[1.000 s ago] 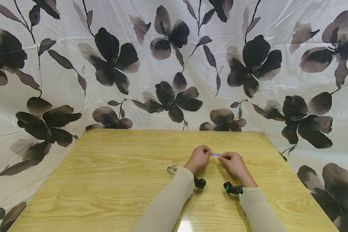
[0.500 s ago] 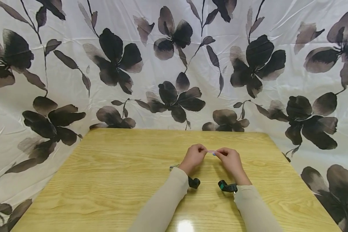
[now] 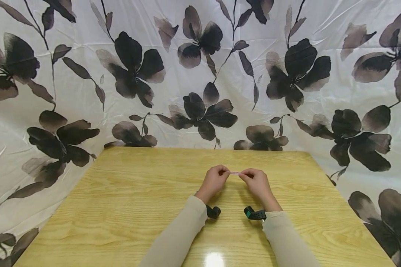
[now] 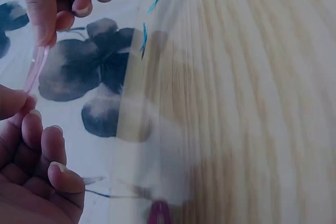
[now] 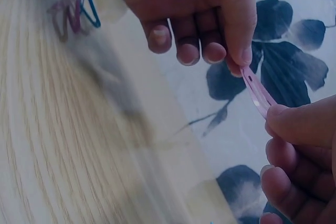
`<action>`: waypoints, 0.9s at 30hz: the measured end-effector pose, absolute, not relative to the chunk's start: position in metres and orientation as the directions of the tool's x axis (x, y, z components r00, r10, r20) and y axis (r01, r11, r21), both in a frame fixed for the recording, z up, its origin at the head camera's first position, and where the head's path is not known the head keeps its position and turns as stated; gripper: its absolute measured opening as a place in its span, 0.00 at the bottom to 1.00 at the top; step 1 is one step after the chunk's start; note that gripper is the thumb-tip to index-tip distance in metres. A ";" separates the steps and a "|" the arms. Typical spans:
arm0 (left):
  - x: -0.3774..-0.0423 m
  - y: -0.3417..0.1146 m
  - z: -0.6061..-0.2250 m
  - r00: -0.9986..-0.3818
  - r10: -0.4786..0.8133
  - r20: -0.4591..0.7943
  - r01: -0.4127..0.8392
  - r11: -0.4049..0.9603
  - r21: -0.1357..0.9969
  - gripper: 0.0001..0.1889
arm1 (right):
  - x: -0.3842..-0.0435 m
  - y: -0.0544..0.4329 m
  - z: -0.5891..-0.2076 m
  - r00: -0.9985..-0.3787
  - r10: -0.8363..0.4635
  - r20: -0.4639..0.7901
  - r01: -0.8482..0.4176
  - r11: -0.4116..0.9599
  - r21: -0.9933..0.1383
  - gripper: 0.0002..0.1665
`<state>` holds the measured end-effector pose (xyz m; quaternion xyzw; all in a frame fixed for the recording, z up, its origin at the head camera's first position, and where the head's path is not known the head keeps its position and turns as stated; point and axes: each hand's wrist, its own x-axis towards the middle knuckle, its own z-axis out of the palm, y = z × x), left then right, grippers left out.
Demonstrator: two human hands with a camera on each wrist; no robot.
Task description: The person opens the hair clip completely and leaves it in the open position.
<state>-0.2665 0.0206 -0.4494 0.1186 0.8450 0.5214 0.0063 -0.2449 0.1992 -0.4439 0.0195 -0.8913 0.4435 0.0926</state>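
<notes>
A pink snap hair clip [image 5: 257, 93] is stretched between both hands, one end in each; it shows as a thin pale strip in the head view. My left hand [image 3: 215, 180] pinches one end between thumb and index finger. The opposite end is pinched the same way by my right hand [image 3: 258, 184]. In the right wrist view a narrow slot shows along the clip, and the other fingers of both hands curl loosely below it. The hands are raised over the right half of the wooden table [image 3: 137, 193].
Several blue and pink hair clips [image 5: 86, 6] lie on the wood in the right wrist view. Thin teal pieces [image 4: 144, 40] and a blurred dark pink tip [image 4: 160, 212] show in the left wrist view. A floral cloth [image 3: 200, 74] hangs behind the table.
Both hands have moved left in the head view, still pinching the clip. A blue bit seen at the right fingertips earlier no longer shows. Clips beside the left wrist are now mostly hidden.
</notes>
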 end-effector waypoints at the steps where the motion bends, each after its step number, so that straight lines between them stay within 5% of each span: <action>1: -0.266 0.018 -0.450 -0.971 0.208 0.114 0.195 0.427 0.883 0.11 | -0.245 0.197 -0.444 -0.983 0.046 0.178 -0.116 0.598 -0.793 0.12; 27: -0.256 -0.032 -0.454 -0.963 0.256 0.087 0.179 0.366 0.913 0.13 | -0.247 0.157 -0.445 -0.985 -0.056 0.165 -0.166 0.576 -0.800 0.09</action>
